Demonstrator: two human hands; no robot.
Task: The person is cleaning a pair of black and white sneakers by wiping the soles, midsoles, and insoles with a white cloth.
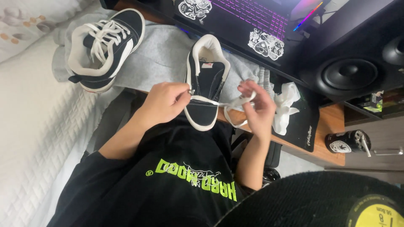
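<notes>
- Lacing step, first bottom eyelets: left hand (pixel 163 102) pinches white flat shoelace (pixel 206 100) at black canvas sneaker (pixel 205 82).
- Right hand (pixel 256 105) grips lace's bunched free end.
- Next likely needs feeding tip through following eyelet.

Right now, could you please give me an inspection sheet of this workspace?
Surface: wooden desk edge, grey cloth over it.
Job's things: unlaced black shoe; white lace through its lowest eyelets; laced shoe on the cloth.
Clutter: crumpled white tissue, small black jar.
Hands: left hand pinches one lace end; right hand holds the other.
Cables: nothing seen.
Surroundings: lit keyboard, speaker, white quilt.
</notes>
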